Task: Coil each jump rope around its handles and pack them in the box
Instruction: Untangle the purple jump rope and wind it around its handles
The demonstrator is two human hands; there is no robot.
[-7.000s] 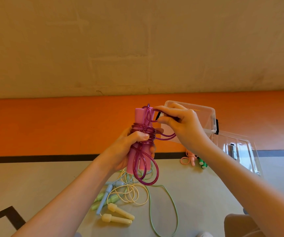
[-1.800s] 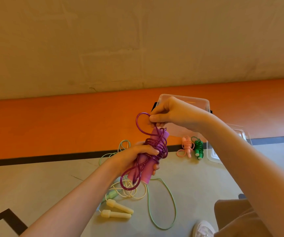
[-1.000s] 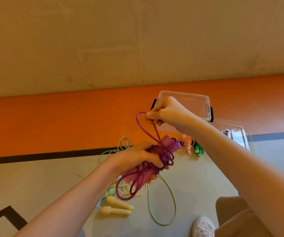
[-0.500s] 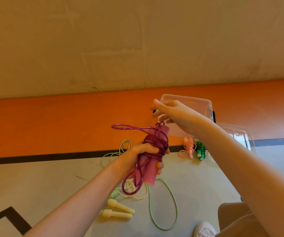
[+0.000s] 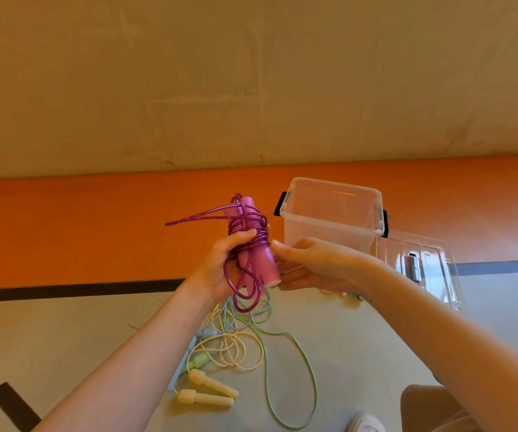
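Looks like a gym or sports hall: pale floor [image 5: 64, 332] w/ black court line [image 5: 74, 288] and orange band [image 5: 64, 232] running below a plain beige wall [image 5: 251, 82].

Left hand [image 5: 220, 266] raised in middle of view, fingers and thumb curled round purple jump rope bundle [image 5: 251, 244], gripping it upright, slightly tilted. Left forearm comes from bottom left, bare. Right hand [image 5: 310, 266] just beside bundle on right, palm facing it, fingers straight and relaxed, fingertips near bundle. Right forearm comes from bottom right, bare.
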